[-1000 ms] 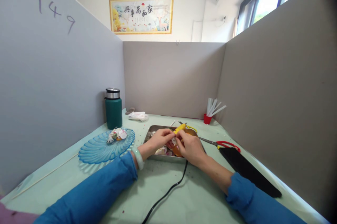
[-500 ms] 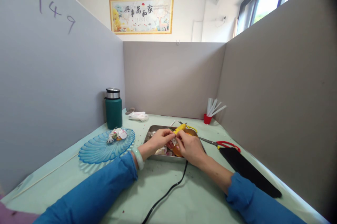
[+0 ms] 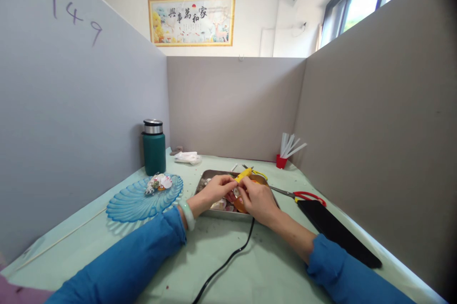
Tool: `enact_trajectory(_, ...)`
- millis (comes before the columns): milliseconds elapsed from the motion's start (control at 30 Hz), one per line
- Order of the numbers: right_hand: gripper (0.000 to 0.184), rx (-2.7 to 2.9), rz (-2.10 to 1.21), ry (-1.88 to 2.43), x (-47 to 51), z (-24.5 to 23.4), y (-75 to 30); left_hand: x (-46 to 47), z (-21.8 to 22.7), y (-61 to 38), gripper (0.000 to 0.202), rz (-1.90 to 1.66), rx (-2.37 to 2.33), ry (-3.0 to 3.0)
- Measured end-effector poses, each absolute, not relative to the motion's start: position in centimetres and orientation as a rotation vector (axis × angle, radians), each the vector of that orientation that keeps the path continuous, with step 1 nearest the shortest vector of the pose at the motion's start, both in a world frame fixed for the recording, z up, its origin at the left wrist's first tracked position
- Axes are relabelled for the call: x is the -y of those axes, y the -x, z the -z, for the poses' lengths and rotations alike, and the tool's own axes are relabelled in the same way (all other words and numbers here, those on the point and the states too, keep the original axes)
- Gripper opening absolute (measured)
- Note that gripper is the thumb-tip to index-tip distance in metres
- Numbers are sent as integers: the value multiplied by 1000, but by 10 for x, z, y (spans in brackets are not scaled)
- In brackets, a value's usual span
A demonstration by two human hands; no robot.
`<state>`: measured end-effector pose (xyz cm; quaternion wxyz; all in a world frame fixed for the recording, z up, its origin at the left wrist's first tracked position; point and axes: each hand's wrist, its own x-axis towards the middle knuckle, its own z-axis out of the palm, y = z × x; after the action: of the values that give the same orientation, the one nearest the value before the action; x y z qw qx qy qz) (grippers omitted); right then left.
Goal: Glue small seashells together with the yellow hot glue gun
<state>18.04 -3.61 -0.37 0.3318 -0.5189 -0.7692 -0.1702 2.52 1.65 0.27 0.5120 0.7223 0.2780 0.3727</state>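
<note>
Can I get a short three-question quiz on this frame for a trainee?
1. True or false: the left hand and the right hand meet over the metal tray, with the fingers closed on a small pale piece.
2. What lies on the table just to the right of the tray? A) red-handled scissors B) a hammer C) a spoon
3. What colour is the cup that holds the white sticks?
Key: 1 true; 2 A; 3 red.
</note>
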Motion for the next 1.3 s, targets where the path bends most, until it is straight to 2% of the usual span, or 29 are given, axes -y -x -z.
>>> enact_trajectory(1300, 18, 2067, 405, 1441, 40, -1, -178, -16, -3, -25, 35, -849, -691, -1748)
